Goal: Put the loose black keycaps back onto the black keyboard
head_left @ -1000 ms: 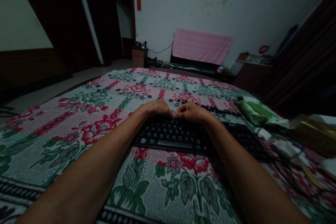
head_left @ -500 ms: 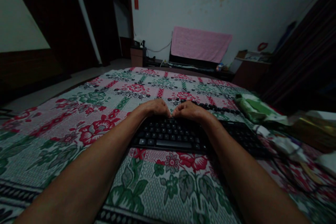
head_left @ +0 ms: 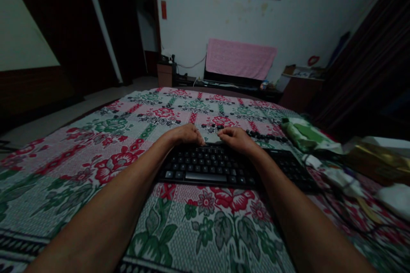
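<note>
A black keyboard [head_left: 205,164] lies on the flowered bedspread, most of its keys in place. My left hand [head_left: 188,133] is closed, its fingers bent down to the keyboard's far edge; anything in them is hidden. Just right of it, my right hand [head_left: 236,138] is closed in a pinch over the far edge, with a small gap between the two hands. Whatever its fingertips hold is too small to name. Behind the right hand runs a row of small loose black pieces [head_left: 267,136], which look like keycaps.
To the right lie a green and white soft packet [head_left: 307,134], crumpled white tissue [head_left: 344,181], a gold box [head_left: 378,160] and a black cable [head_left: 339,217]. The patterned bedspread [head_left: 105,145] spreads around. A pink towel [head_left: 240,59] hangs at the far wall.
My hands have moved apart: fingertips that met over the keyboard's far edge now have a gap between them, the right hand shifted right. The camera view has tilted up slightly.
</note>
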Action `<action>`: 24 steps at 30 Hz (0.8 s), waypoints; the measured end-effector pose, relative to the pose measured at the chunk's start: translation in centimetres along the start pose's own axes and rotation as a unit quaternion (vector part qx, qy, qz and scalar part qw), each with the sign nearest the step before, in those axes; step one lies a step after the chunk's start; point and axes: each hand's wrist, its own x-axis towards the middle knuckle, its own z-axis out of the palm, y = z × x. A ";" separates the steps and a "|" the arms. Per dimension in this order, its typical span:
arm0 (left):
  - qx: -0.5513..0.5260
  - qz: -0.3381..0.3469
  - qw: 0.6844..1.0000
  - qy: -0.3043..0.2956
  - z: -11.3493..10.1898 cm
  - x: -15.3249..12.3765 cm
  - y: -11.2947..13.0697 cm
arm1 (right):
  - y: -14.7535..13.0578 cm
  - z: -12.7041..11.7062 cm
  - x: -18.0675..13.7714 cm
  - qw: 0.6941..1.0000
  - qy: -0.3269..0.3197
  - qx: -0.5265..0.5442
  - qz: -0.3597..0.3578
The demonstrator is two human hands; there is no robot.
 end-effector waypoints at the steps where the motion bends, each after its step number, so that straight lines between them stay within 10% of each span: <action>1: 0.010 0.002 1.000 0.009 -0.2 0.1 -0.2 | 0.4 -0.2 -0.3 0.999 0.016 -0.045 0.002; 7: 0.117 0.011 0.989 0.091 -0.7 0.1 -0.9 | 2.1 -1.4 -3.0 0.976 0.022 -0.216 0.009; 24: 0.245 -0.061 0.949 0.190 1.9 -2.8 0.7 | 0.8 -1.3 -7.6 0.976 0.057 -0.202 0.050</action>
